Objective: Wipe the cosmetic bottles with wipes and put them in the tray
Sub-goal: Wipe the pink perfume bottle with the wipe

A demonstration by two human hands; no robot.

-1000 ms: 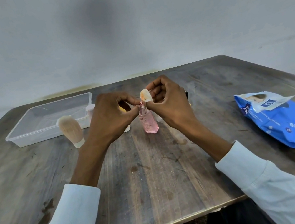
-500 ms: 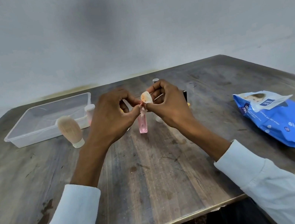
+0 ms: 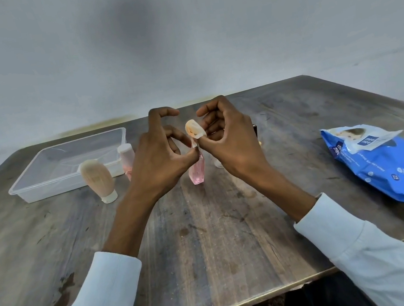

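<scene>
**Onlooker A:** Centre of frame: a person's left hand [image 3: 158, 154] and right hand [image 3: 231, 142] meet over the small, faceted pink transparent bottle [image 3: 197, 171], which appears to stand on the dark, worn wooden table [image 3: 208, 231]. The left pinches the bottle's top between thumb and a finger, the other fingers raised; the right pinches a small, orange-stained white wipe [image 3: 194, 130] at the neck.

**Onlooker B:** Why that hold?

**Onlooker A:** Likely one hand steadies while the other rubs the narrow neck. The clear, rectangular plastic tray [image 3: 40, 185] at upper left has no bottle in it that I can make out.

**Onlooker B:** And around them?

**Onlooker A:** A beige tube on its white cap [image 3: 98, 178] and a pale pink bottle with a white cap [image 3: 127, 157] stand just in front of the tray, on the likely path to it. More bottles hide behind the hands. The blue wipe pack [image 3: 390, 164], flap open, lies at right.
</scene>
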